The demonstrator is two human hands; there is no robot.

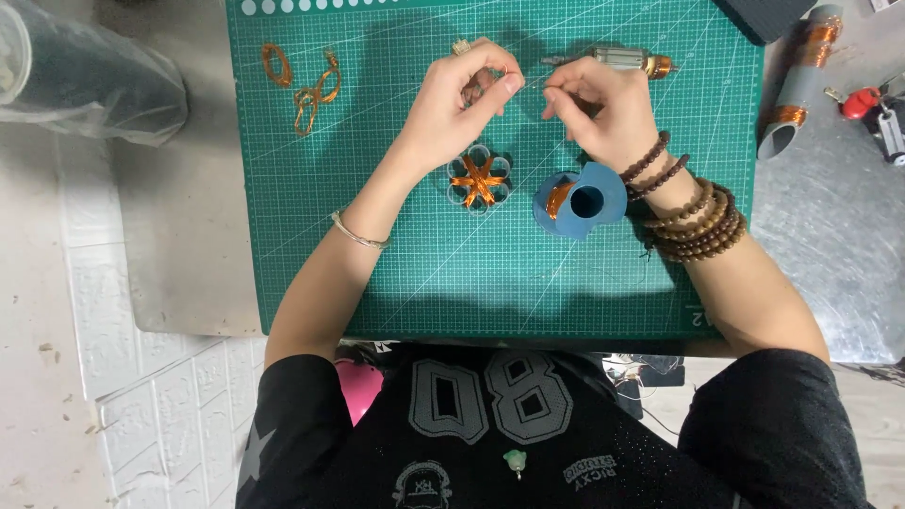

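Your left hand and right hand are both raised over the far half of the green cutting mat, fingertips pinched and facing each other. Between them runs a thin wire, barely visible; each hand looks pinched onto one end, which would keep it taut and off the mat. Left fingers also seem to hide a small part; can't tell what it is.

Directly below your hands, within reach, sits the flower-shaped ring cluster: pale tubes in a rosette, copper-coloured tape crossing the centre like a star. Just beside it to the right is a blue cylindrical holder, hollow core, copper tape on its left flank, touching your bead bracelets.

A metal-tipped tool lies behind your right hand, partly hidden. Copper wire loops are parked at the far left of the mat, well apart from the work. A grey tube with copper bands lies off the mat to the right.
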